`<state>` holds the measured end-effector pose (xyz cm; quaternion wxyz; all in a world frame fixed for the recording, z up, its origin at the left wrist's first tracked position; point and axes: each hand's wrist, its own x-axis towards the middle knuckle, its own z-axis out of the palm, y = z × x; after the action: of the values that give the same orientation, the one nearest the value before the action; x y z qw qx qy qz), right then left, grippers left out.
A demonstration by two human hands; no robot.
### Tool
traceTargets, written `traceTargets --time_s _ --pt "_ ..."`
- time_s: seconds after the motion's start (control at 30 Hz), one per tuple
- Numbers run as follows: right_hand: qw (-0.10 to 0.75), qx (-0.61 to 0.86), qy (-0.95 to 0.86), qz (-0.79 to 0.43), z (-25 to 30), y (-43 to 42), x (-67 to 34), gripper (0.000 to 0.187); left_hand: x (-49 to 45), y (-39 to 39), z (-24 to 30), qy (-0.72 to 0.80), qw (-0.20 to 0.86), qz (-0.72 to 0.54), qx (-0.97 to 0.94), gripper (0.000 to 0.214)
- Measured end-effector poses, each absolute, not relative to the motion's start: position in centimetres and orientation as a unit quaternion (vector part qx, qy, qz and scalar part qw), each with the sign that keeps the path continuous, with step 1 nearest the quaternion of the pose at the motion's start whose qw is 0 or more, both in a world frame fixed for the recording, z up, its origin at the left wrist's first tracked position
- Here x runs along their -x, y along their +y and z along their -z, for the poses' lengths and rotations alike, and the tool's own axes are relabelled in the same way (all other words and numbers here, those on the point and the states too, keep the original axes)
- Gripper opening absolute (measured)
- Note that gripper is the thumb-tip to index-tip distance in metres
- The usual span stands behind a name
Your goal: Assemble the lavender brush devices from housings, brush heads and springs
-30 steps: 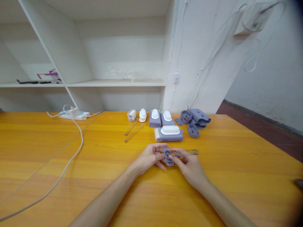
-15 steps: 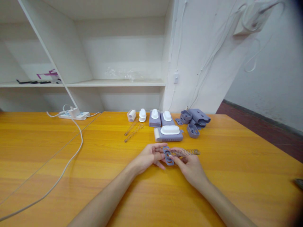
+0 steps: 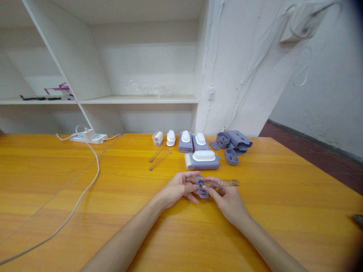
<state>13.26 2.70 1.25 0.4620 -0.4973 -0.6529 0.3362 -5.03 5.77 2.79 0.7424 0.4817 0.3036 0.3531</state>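
Between my hands, above the front part of the table, is a grey-purple slotted plastic plate (image 3: pixel 202 192), tilted nearly upright. My left hand (image 3: pixel 181 187) grips its left side, thumb and fingers closed at the edge. On the other side my right hand (image 3: pixel 227 198) pinches a metal coil spring (image 3: pixel 227 183) against the plate. The spring lies level and its free end points right. How its inner end meets the plate is partly hidden by my fingers. Beyond my hands lies a grey-purple case with a white ribbed top (image 3: pixel 202 156).
Two more coil springs (image 3: pixel 160 159) lie left of the cases. Behind are white-topped cases (image 3: pixel 185 142), a white piece (image 3: pixel 170 138), an open grey-purple cup (image 3: pixel 231 156) and stacked grey-purple shells (image 3: pixel 239 139). A power strip (image 3: pixel 96 138) and its white cable (image 3: pixel 95 181) occupy the left.
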Motion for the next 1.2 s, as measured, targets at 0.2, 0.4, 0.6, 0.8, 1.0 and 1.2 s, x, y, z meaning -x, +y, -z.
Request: traceTargets --time_s 0.2,0.4,0.6,0.8,1.0,1.2 --pt "0.464 0.490 -0.650 -0.348 -1.4 2.6 -13.0 0.025 4.9 5.7 -2.9 0.315 0.738 -0.360 -0.477 0.060" --pt "0.471 0.493 -0.640 -0.353 -1.3 2.6 -13.0 0.026 5.0 5.8 -2.6 0.305 0.742 -0.363 -0.474 0.059" --pt "0.477 0.493 -0.637 -0.353 -0.9 2.8 -13.2 0.024 5.2 5.9 -2.3 0.297 0.744 -0.363 -0.476 0.059" --pt "0.469 0.498 -0.639 -0.350 -1.2 2.7 -13.1 0.024 5.0 5.8 -2.7 0.312 0.738 -0.360 -0.478 0.059" --pt "0.468 0.496 -0.642 -0.352 -1.0 2.6 -12.9 0.024 4.6 5.5 -3.5 0.357 0.723 -0.355 -0.474 0.057" --pt "0.451 0.490 -0.657 -0.354 -1.8 2.4 -13.0 0.023 4.4 5.4 -3.8 0.373 0.714 -0.353 -0.477 0.057"
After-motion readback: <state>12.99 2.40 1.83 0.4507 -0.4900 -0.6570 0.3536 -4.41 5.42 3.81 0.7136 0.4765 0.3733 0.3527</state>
